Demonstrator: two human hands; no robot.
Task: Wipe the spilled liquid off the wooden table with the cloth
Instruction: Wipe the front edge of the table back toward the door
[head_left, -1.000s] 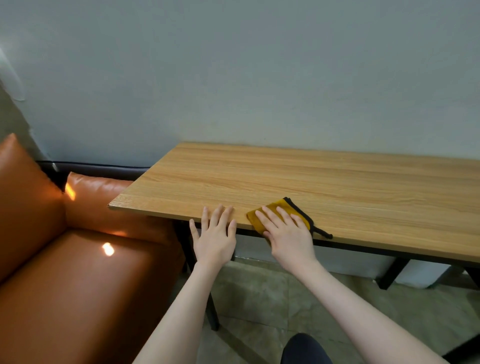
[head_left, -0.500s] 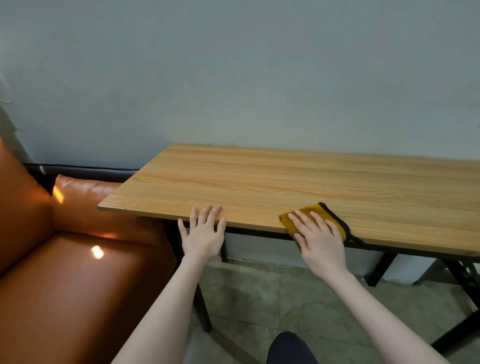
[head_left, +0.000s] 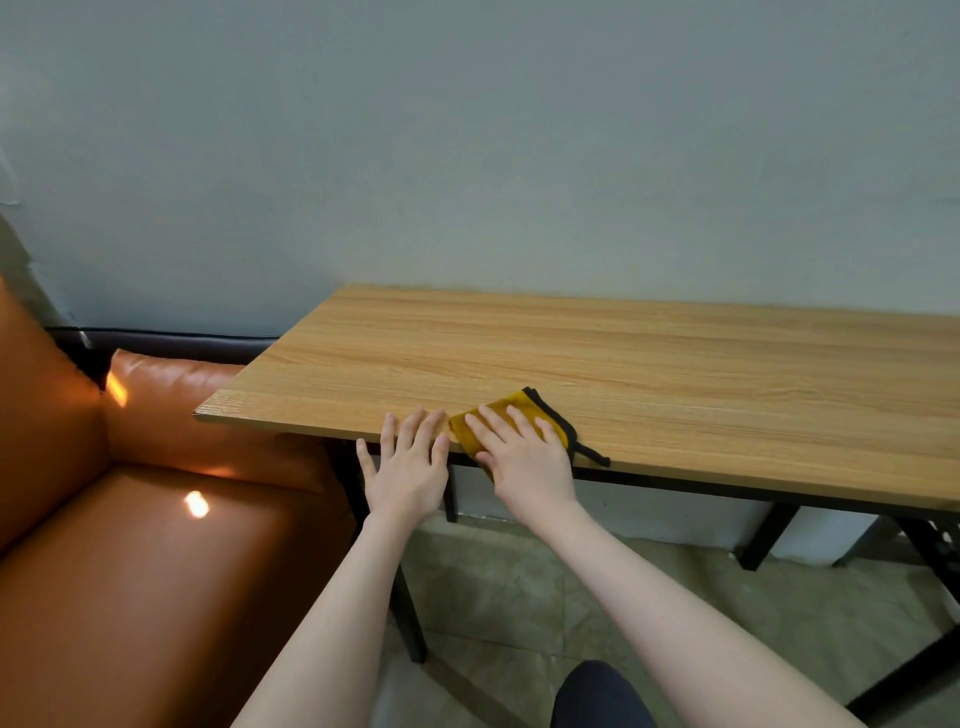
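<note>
Here we press our right hand (head_left: 524, 457), fingers straight, flat on the mustard-yellow cloth (head_left: 511, 422) at the wooden table (head_left: 675, 374)'s near edge, centre frame; its long axis points toward upper right. Our left hand (head_left: 408, 467) rests flat just beside.

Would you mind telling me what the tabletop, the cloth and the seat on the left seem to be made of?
Tabletop: wood or wood-look laminate, matt, with straight printed-looking grain and a thin edge.
Cloth: soft mustard fabric with black stitched trim, likely microfibre.
Seat: orange leather or faux leather, smooth and glossy, reflecting a light spot.
</note>
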